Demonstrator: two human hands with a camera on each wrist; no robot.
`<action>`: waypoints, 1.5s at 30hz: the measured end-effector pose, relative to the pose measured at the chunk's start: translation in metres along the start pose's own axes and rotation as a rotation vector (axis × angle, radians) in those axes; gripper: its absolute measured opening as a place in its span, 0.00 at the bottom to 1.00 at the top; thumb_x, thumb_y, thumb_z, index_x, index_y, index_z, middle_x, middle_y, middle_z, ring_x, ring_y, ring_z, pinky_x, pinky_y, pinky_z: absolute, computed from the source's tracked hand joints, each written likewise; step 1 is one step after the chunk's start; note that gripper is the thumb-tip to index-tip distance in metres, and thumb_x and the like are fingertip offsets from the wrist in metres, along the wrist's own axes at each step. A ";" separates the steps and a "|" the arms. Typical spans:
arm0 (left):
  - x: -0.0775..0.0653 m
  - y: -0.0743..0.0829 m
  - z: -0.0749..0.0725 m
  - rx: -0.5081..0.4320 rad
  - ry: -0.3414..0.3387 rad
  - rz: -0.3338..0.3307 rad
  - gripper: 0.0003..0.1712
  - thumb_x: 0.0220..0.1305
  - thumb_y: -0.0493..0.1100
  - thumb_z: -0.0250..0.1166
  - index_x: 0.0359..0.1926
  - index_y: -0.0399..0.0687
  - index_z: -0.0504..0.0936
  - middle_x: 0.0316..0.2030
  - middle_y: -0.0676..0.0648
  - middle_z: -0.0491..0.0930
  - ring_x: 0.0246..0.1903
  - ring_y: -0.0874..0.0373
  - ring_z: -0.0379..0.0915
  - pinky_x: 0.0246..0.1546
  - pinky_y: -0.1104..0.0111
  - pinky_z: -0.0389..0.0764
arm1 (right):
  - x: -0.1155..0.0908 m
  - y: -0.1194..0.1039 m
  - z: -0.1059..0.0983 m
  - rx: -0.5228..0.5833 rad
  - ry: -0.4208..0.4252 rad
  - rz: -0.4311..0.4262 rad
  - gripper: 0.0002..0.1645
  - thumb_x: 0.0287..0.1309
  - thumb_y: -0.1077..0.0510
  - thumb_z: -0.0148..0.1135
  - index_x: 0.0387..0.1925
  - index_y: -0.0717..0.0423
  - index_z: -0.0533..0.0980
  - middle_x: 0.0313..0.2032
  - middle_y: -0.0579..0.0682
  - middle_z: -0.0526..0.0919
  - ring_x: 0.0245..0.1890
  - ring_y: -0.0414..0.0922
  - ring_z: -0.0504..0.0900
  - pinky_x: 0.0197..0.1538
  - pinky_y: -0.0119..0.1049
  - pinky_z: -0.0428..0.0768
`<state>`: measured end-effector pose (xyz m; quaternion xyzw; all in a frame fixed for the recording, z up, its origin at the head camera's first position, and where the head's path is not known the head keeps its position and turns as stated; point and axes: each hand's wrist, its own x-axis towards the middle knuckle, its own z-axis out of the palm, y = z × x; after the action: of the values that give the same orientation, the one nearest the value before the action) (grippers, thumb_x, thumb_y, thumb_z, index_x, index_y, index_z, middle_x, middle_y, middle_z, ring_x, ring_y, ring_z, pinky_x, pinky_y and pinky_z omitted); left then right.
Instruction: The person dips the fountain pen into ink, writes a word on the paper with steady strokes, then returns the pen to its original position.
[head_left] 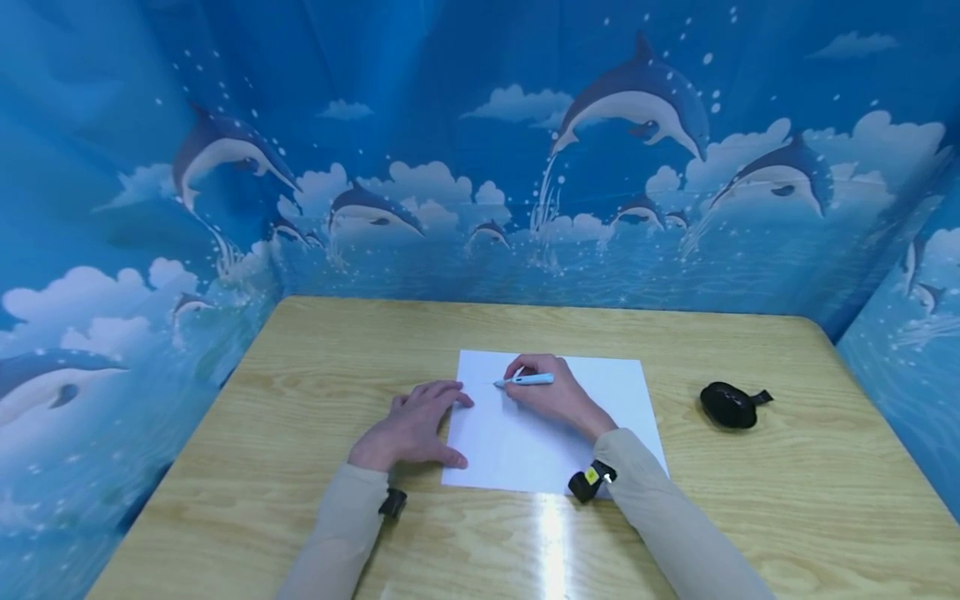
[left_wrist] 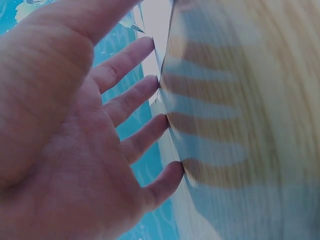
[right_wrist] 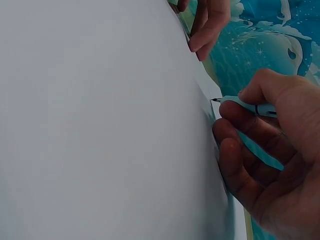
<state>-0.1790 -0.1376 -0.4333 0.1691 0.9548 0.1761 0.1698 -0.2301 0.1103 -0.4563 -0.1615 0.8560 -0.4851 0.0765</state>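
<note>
A sheet of white paper (head_left: 510, 446) lies on the wooden table. My right hand (head_left: 551, 392) rests on its upper part and pinches a light blue pen (head_left: 534, 379) between thumb and fingers. In the right wrist view the pen (right_wrist: 242, 103) has its dark tip right at the paper (right_wrist: 110, 125). A faint line runs left from the tip in the head view. My left hand (head_left: 420, 425) is spread at the paper's left edge, its thumb and forefinger over the sheet. In the left wrist view the fingertips (left_wrist: 159, 82) of that hand touch down.
To the right of the paper sits a glossy black rounded case (head_left: 729, 406) with a short strap. Small black wrist cameras are worn at both cuffs. A blue curtain (head_left: 450, 167) printed with dolphins hangs behind the table (head_left: 360, 333) and along its sides.
</note>
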 end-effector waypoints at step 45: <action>0.000 0.000 0.000 0.012 -0.032 -0.009 0.47 0.51 0.63 0.79 0.71 0.69 0.71 0.79 0.51 0.58 0.79 0.43 0.49 0.73 0.36 0.55 | -0.010 0.003 -0.013 -0.025 -0.005 0.003 0.06 0.61 0.54 0.69 0.39 0.48 0.85 0.39 0.47 0.88 0.42 0.44 0.83 0.47 0.39 0.79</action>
<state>-0.1786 -0.1379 -0.4334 0.1687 0.9538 0.1667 0.1846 -0.2251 0.1255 -0.4529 -0.1625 0.8620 -0.4740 0.0774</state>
